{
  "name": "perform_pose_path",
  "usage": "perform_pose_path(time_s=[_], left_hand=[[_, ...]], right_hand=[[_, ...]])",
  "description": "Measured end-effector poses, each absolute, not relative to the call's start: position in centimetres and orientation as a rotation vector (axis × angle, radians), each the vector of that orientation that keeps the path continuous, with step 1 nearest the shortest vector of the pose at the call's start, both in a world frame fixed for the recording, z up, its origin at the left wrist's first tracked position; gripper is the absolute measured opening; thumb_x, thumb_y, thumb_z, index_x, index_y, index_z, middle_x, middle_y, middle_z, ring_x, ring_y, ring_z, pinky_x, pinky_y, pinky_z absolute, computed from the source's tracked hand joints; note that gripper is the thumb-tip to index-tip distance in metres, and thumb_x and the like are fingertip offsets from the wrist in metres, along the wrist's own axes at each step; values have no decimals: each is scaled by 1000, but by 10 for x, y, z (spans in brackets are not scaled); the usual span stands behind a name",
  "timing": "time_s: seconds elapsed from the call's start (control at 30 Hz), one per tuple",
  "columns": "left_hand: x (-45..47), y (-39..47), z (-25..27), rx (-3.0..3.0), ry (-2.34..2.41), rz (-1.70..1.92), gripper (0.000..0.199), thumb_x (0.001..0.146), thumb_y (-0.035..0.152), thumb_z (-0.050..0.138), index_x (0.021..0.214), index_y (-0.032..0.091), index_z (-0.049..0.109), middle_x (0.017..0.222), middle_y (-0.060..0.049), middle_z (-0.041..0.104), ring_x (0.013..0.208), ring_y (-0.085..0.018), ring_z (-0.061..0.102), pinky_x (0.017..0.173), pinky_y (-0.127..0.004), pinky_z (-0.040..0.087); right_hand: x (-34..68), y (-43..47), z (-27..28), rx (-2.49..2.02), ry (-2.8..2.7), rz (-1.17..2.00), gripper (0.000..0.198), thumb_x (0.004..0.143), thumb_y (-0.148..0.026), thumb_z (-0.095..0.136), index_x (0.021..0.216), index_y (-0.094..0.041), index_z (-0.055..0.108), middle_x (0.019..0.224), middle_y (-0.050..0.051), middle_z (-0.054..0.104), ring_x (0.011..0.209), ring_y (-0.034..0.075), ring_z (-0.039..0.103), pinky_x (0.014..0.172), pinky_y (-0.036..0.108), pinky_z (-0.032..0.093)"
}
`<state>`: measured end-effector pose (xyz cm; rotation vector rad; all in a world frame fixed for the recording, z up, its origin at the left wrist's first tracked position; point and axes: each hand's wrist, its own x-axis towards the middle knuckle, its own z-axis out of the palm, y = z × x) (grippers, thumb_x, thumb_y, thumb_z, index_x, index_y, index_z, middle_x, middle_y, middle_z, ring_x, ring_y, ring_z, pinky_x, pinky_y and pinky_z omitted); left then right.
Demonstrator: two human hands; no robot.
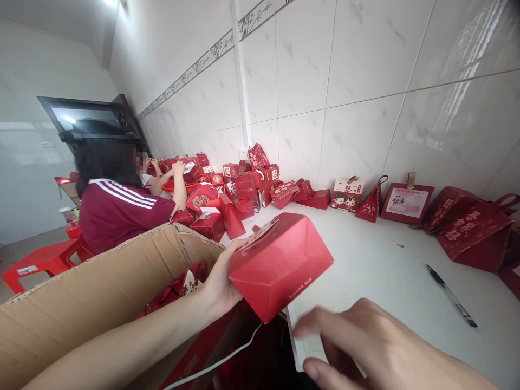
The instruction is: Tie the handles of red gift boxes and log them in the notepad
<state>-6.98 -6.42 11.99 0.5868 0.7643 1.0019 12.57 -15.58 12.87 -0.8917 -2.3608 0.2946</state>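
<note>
Box point(280, 265) in pinching left grip point(223, 283), creased face cameraward, long axis upward-right, right grip point(368, 333) spread

The left forearm point(138, 331) is stretched forward from the lower left, bare to the wrist point(201, 299), and the left hand point(222, 281) is raised in a supporting grip, most of its fingers hidden. At lower right, the right hand point(374, 336), slightly blurred, is held back upward, its thumb point(320, 374) parted from a bent index finger point(314, 322).
</note>
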Motion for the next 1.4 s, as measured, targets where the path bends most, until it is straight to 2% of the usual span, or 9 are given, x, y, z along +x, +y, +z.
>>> perform_pose_path(time_s=[0.1, 0.2, 0.37, 0.5, 0.57, 0.7, 0.83, 1.2, 1.4], left_hand=[[-72, -60, 117, 841, 766, 1145, 30, 77, 30, 59, 101, 14, 61, 93, -7, 69, 81, -21, 65, 72, -30, 51], [-74, -60, 115, 1173, 825, 1317, 31, 70, 28, 68, 97, 14, 62, 97, -8, 68, 85, -22, 64, 74, -29, 50], [-76, -72, 113, 1627, 832, 1247, 22, 70, 18, 67, 91, 15, 64, 89, -6, 69, 79, -19, 63, 65, -22, 48], [-75, -77, 111, 1798, 800, 1147, 21, 74, 16, 62, 94, 18, 62, 87, -4, 68, 76, -18, 62, 63, -20, 48], [-75, -79, 110, 1861, 784, 1065, 21, 75, 16, 61, 96, 19, 61, 87, -3, 68, 76, -17, 62, 64, -20, 48], [-75, -83, 111, 1981, 770, 945, 20, 74, 16, 60, 94, 18, 61, 82, -3, 68, 71, -16, 62, 63, -20, 48], [-73, -88, 113, 1997, 761, 883, 25, 71, 14, 62, 96, 17, 61, 79, -4, 67, 68, -17, 60, 61, -21, 48], [-68, -93, 117, 1832, 761, 861, 28, 65, 10, 64, 93, 15, 64, 75, -4, 66, 64, -17, 58, 59, -22, 47], [-67, -94, 122, 1847, 795, 834, 25, 65, 11, 63, 90, 15, 64, 75, -4, 67, 65, -17, 58, 60, -23, 47]], right_hand=[[128, -148, 126, -977, -1961, -42, 26, 89, -25, 47, 114, -20, 45, 70, 1, 56, 54, 14, 54, 52, 24, 47], [133, -134, 125, -1097, -1725, -353, 36, 87, -32, 49, 119, -17, 44, 102, 13, 52, 82, 23, 57, 66, 34, 52], [136, -118, 125, -1177, -1908, 79, 43, 88, -38, 47, 126, -19, 39, 116, 11, 48, 95, 22, 55, 76, 35, 53], [133, -118, 122, -1143, -1811, 268, 50, 88, -39, 49, 130, -20, 31, 113, 9, 53, 97, 22, 54, 79, 36, 52], [133, -119, 122, -1139, -1756, 284, 47, 88, -39, 49, 128, -20, 34, 111, 9, 54, 95, 21, 55, 73, 33, 53], [134, -121, 127, -1142, -1726, 416, 24, 89, -37, 48, 106, -20, 53, 94, 4, 59, 76, 15, 57, 54, 21, 48], [133, -120, 130, -1126, -1707, 609, 22, 89, -36, 48, 80, -18, 56, 62, -2, 53, 51, 8, 45, 43, 17, 37], [131, -122, 129, -1096, -1689, 750, 16, 87, -29, 47, 80, -17, 56, 67, -2, 54, 50, 7, 45, 40, 15, 35], [131, -119, 127, -1080, -1675, 808, 16, 86, -28, 48, 76, -17, 52, 61, -4, 49, 48, 7, 42, 39, 14, 32]])
